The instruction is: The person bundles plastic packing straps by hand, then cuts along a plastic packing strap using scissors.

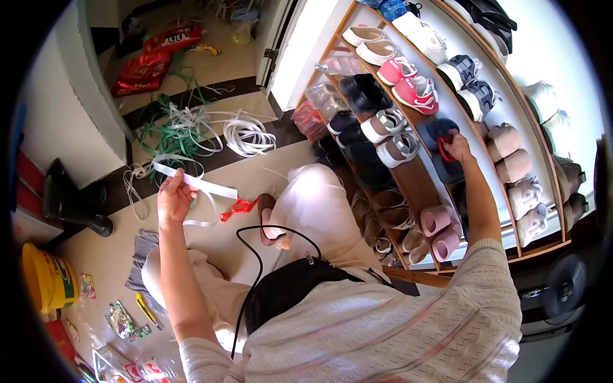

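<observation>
My left hand point(177, 196) pinches a flat white plastic strap point(214, 187), whose short end sticks out to the right while a longer length curls back and down. My right hand point(456, 148) reaches to the shoe rack, closed on a red looped handle point(445, 149) that looks like part of a pair of scissors; the rest of it is hidden. Dark slippers point(440, 131) lie on the shelf directly behind that hand. On the floor near my foot is a bundle of red ribbon point(239, 207).
The wooden shoe rack point(408, 182) fills the right side with many shoes. A coil of white strap point(249, 134) and tangled green strap point(167, 137) lie by the doorway. At left are black boots point(70, 201), a yellow bucket point(50, 277) and a yellow cutter knife point(147, 309).
</observation>
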Demonstrator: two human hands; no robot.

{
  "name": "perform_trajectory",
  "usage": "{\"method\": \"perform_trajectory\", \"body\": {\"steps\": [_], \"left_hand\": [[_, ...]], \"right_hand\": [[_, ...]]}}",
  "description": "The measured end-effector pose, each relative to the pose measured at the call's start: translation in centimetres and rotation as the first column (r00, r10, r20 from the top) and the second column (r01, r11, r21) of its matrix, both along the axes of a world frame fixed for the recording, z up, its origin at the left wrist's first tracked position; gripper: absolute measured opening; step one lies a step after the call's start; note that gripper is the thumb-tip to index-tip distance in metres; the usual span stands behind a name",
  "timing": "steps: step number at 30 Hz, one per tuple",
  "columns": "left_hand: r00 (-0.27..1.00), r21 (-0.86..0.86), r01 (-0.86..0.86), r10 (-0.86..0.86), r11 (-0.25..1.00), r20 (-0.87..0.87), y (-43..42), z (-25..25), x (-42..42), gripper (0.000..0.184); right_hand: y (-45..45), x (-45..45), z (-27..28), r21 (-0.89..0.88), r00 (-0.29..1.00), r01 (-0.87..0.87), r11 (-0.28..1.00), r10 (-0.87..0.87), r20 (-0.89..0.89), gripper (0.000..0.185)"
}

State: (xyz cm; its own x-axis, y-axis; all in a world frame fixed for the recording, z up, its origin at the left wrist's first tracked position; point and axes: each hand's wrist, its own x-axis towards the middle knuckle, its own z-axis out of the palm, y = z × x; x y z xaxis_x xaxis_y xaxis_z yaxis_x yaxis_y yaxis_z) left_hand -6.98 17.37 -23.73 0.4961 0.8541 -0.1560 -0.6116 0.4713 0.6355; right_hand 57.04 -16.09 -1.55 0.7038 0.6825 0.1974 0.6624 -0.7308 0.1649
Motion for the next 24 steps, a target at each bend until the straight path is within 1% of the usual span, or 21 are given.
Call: {"method": "perform_trajectory", "body": {"steps": [2,3,4,5,6,7,8,9,10,11,12,13,14,15,17,19,20,23,24], "left_hand": [[0.999,-0.01,0.009,-0.009,1.0,-0.044,0.4,-0.5,0.7,0.015],[0.997,-0.03,-0.014,0.011,0.999,-0.081,0.5,-1.1,0.2,0.015],[0.998,-0.03,0.008,-0.009,1.0,-0.057,0.7,-1.8,0.0,0.016],[0.999,-0.038,0.019,-0.02,0.999,-0.037,1.0,-2.3,0.0,0.017],[0.999,-0.046,0.005,-0.007,0.999,-0.041,0.7,-1.9,-0.1,0.018],[0.999,-0.061,-0.027,0.025,0.998,-0.036,0.5,-1.8,0.0,0.018],[0.999,-0.03,0.032,-0.033,0.999,-0.018,0.4,-1.4,-0.1,0.018],[1.0,-0.008,0.026,-0.026,1.0,-0.002,0.4,-1.3,0.1,0.018],[0.999,-0.016,0.008,-0.009,1.0,-0.046,0.1,-0.5,0.3,0.018],[0.999,-0.004,0.031,-0.031,0.999,-0.023,0.2,-0.6,0.4,0.018],[0.999,-0.001,0.026,-0.026,1.0,-0.034,-0.1,0.1,0.6,0.018],[0.999,0.006,0.019,-0.019,1.0,-0.042,-0.4,0.6,0.5,0.017],[0.999,0.002,0.026,-0.026,1.0,-0.023,-0.5,0.5,0.4,0.017],[1.0,0.003,0.03,-0.03,1.0,-0.006,-0.5,0.6,0.1,0.017],[1.0,-0.002,0.008,-0.008,1.0,0.012,-1.0,1.0,-0.6,0.016],[1.0,0.005,-0.005,0.005,1.0,0.028,-1.3,1.7,-1.3,0.016],[1.0,0.007,-0.009,0.008,1.0,0.029,-1.2,1.5,-1.6,0.016],[1.0,0.012,-0.008,0.008,1.0,0.012,-1.0,1.4,-1.9,0.018],[1.0,0.013,-0.012,0.012,1.0,-0.002,-1.1,1.7,-1.9,0.018]], "right_hand": [[0.3,0.0,-0.4,0.043,0.997,-0.028,0.999,0.025,0.076,0.063],[0.2,-0.2,-0.3,0.077,0.984,-0.116,0.99,0.104,0.146,0.065],[0.9,-2.8,0.6,0.144,0.991,-0.095,0.985,0.08,0.107,0.067],[0.5,-0.4,-0.5,0.306,0.964,-0.254,0.918,0.264,0.01,0.058],[1.4,-1.6,-1.5,0.632,0.866,-0.226,0.741,0.451,-0.218,0.048],[3.5,-8.1,0.7,0.478,0.925,-0.023,0.878,0.2,-0.323,0.041],[4.4,-10.5,0.7,0.552,0.816,-0.071,0.831,0.367,-0.446,0.042],[5.6,-15.0,0.3,0.594,0.658,0.04,0.804,0.426,-0.621,0.044],[7.1,-19.0,-0.2,0.501,0.59,-0.063,0.863,0.437,-0.679,0.041],[8.4,-23.3,-1.4,0.521,0.24,0.151,0.84,0.48,-0.844,0.039],[10.1,-27.4,-2.5,0.379,0.077,0.226,0.898,0.371,-0.925,0.039],[11.0,-29.5,-5.1,0.311,-0.157,0.175,0.934,0.338,-0.928,0.036],[11.6,-30.3,-8.3,0.273,-0.242,0.037,0.961,0.273,-0.931,0.038],[12.1,-33.6,-9.6,0.251,-0.225,-0.069,0.966,0.23,-0.947,0.035],[12.9,-37.8,-11.5,0.283,-0.193,-0.337,0.898,0.228,-0.954,0.032],[14.0,-40.1,-13.1,0.291,-0.31,-0.312,0.904,0.193,-0.931,0.03],[14.6,-40.5,-13.5,0.268,-0.33,-0.331,0.905,0.155,-0.931,0.03],[15.7,-41.5,-13.8,0.295,-0.421,-0.286,0.912,0.156,-0.893,0.03],[16.0,-41.6,-13.8,0.305,-0.439,-0.295,0.906,0.154,-0.885,0.029]]}}
